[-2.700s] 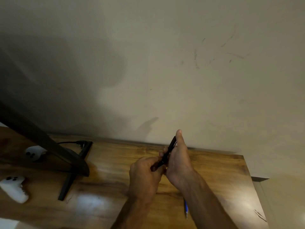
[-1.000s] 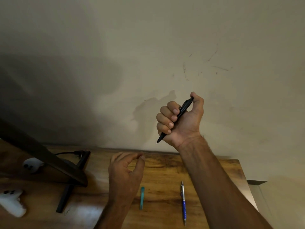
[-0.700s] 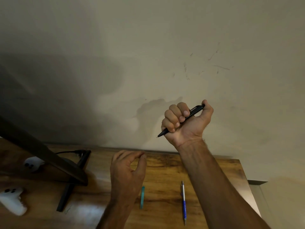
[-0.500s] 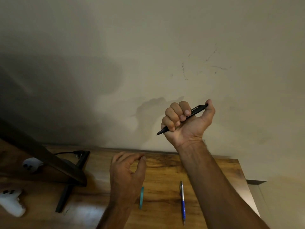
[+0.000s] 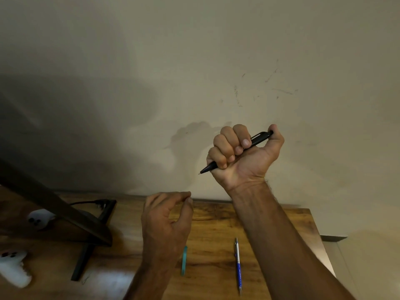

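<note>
Our right hand [image 5: 244, 156] clenched the pen [image 5: 258, 137], thumb capping its right end, seemingly to click it, while our left hand [image 5: 166, 221] hovered loosely curled, empty, over the desk [image 5: 216, 224].

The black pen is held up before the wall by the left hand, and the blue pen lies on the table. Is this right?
No: in the head view the right hand grips the black pen before the wall. The blue pen does lie on the table.
</note>
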